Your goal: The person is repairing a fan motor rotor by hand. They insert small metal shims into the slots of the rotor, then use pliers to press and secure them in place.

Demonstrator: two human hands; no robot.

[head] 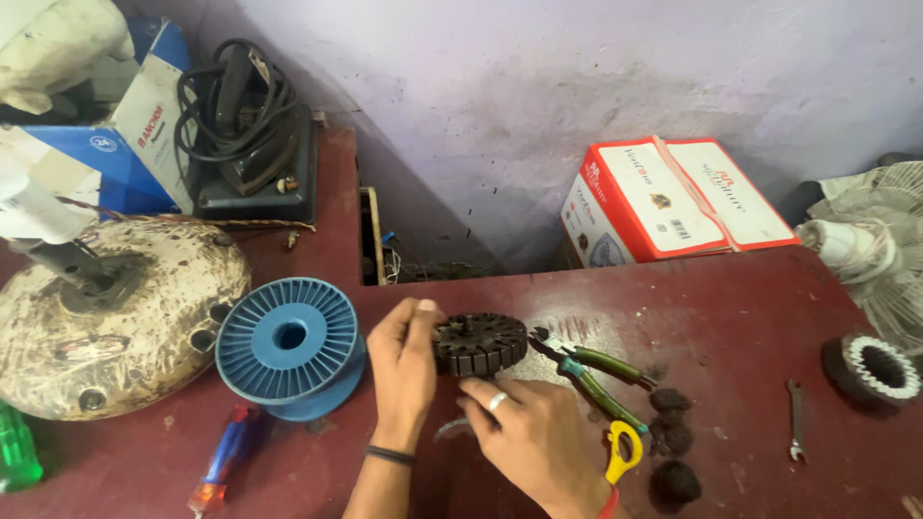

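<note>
Both hands (404, 360) (529, 428) grip dark slotted core (481, 343), pliers (591, 375) nearby.

**A small motor-repair workshop**

Dark red workbench (731, 308) against a stained, bare wall. At nine o'clock sits a grimy ceiling-fan housing (115, 317), beside it an empty blue wire spool (288, 344). Pliers (591, 375), a small spanner (795, 420) and a wound stator (873, 369) lie toward three o'clock.
</note>
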